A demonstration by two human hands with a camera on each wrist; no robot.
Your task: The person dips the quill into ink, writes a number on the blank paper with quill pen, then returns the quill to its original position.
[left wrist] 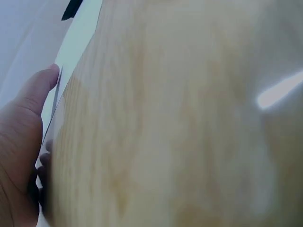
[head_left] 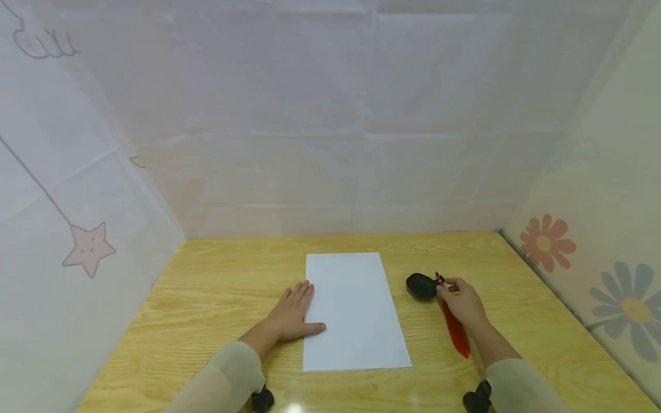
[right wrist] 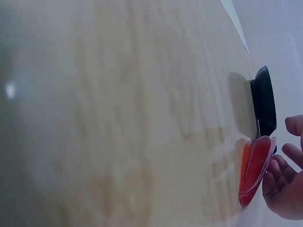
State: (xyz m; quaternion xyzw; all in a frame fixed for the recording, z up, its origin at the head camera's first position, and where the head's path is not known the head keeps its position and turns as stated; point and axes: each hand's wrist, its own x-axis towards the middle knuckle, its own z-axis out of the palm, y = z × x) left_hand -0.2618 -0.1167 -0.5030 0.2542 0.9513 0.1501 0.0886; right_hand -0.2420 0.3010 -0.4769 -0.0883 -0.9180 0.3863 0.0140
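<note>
In the head view, a blank white sheet of paper lies mid-table. My left hand rests on its left edge, fingers stretched forward and the thumb out over the paper. On the right lies a long, slim red thing with a dark, banded narrow end; its kind is unclear. Seen from the right wrist, its red part is flat, with a clear rim. My right hand is at that narrow end, with a gap between thumb and fingers. Just left of it sits a smooth black oval object.
The wood-grain table is bounded by pale printed cloth at the back and both sides. Small black pieces show below each sleeve. A bright reflection glints off the tabletop in the left wrist view.
</note>
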